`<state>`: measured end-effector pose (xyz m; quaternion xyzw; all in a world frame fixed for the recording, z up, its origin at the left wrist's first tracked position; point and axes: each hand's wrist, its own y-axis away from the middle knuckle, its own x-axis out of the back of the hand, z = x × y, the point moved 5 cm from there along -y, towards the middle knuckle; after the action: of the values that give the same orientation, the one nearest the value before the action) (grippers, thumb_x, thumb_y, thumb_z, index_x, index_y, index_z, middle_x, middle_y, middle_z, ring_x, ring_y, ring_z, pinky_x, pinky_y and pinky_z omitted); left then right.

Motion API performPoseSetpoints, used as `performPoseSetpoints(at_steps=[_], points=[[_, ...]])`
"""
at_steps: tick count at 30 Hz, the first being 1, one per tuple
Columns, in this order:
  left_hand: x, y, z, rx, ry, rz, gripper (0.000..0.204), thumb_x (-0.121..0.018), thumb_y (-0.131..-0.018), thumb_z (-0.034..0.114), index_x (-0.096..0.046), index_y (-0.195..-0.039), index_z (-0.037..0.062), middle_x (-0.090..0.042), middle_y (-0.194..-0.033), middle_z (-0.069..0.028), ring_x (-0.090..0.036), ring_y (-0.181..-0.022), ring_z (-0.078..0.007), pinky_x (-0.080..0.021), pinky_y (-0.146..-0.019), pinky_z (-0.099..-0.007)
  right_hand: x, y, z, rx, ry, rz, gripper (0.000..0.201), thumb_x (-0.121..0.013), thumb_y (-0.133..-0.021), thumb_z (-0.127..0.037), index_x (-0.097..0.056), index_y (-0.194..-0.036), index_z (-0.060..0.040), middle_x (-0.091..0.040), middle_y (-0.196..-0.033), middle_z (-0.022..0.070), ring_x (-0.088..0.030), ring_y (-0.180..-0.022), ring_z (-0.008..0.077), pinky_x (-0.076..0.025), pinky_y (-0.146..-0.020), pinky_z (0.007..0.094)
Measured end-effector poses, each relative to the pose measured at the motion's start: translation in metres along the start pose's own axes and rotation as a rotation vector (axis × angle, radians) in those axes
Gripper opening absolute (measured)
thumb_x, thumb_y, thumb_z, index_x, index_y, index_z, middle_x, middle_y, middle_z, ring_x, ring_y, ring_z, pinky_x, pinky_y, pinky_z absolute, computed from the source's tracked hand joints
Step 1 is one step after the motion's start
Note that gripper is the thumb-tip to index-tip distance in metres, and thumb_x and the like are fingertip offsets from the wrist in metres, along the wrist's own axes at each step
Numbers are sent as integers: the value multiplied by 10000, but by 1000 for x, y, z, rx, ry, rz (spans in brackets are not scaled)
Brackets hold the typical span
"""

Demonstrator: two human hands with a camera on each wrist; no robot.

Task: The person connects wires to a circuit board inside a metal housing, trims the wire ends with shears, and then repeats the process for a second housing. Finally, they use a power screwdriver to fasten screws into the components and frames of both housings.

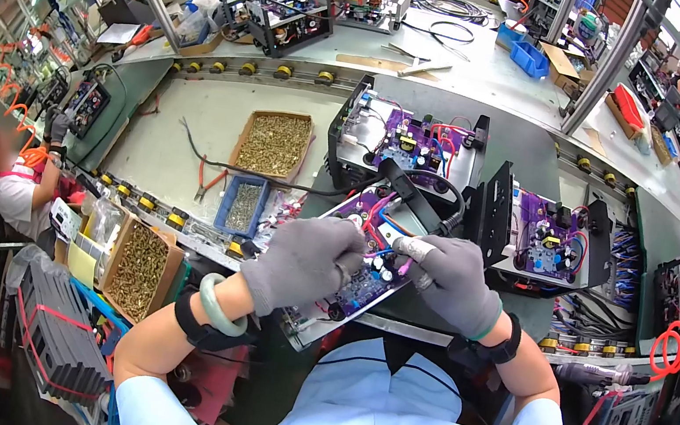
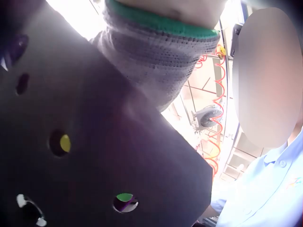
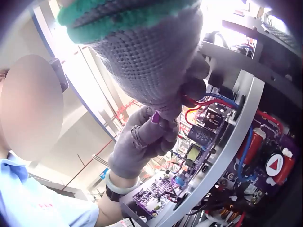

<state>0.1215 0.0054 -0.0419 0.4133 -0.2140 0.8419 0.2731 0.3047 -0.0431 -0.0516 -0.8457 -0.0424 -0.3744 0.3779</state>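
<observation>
Both hands wear grey knit gloves and work close together over a purple circuit board (image 1: 369,284) in an open metal chassis. My left hand (image 1: 306,260), with a pale bangle at its wrist, has its fingers curled around a thin pink-red wire. Opposite it, my right hand (image 1: 452,282) pinches a wire with a small purple-pink end (image 3: 156,117). Red and blue wires (image 3: 215,100) run from the board toward the right fingers. In the left wrist view a dark panel with holes (image 2: 142,156) hides most of the left hand (image 2: 147,66).
Two similar units, one behind (image 1: 409,139) and one at right (image 1: 545,236), stand near. To the left are a box of brass-coloured fasteners (image 1: 274,142), a blue bin of small parts (image 1: 241,206) and red-handled pliers (image 1: 207,180). A black cable (image 1: 274,182) crosses the bench.
</observation>
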Motion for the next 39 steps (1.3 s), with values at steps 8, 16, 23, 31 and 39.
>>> performPoseSetpoints(at_steps=[8,16,23,31,39], points=[[5,4,37,-318,-404,143,105,-706,-712,125,-643,-784,81,-609,-729,-68,-632,-675,-278,-481,-576,-387,-13,-4,-10,38,21,-88,283,-745,-766,-144,-701,-1043,-104,-686,-882,86,-669,-725,280,-533,-607,369],[-19,-7,33,-127,-212,197,92,-695,-747,135,-647,-778,63,-621,-682,-120,-636,-616,-287,-489,-571,-416,-15,-1,-5,-74,61,-36,229,-739,-726,-109,-693,-950,-105,-657,-825,94,-653,-707,306,-520,-599,399],[-19,0,34,-82,-83,243,129,-699,-763,158,-656,-800,43,-605,-661,-123,-615,-578,-280,-480,-539,-402,-5,-4,2,-134,-127,-31,210,-740,-747,-85,-677,-947,-70,-650,-806,114,-646,-682,323,-506,-582,399],[-11,12,29,-55,-264,84,176,-681,-793,160,-640,-918,43,-638,-806,-103,-653,-731,-315,-525,-649,-411,-12,-4,-6,24,124,21,206,-747,-740,-137,-666,-923,-94,-638,-772,93,-634,-643,301,-487,-553,397],[25,73,-31,138,-125,616,453,-719,-806,172,-617,-1220,18,-580,-1220,-197,-591,-1136,-340,-478,-965,-399,-19,-39,-28,400,521,-321,73,-650,-712,-166,-622,-774,-139,-533,-692,2,-592,-631,185,-456,-547,328]])
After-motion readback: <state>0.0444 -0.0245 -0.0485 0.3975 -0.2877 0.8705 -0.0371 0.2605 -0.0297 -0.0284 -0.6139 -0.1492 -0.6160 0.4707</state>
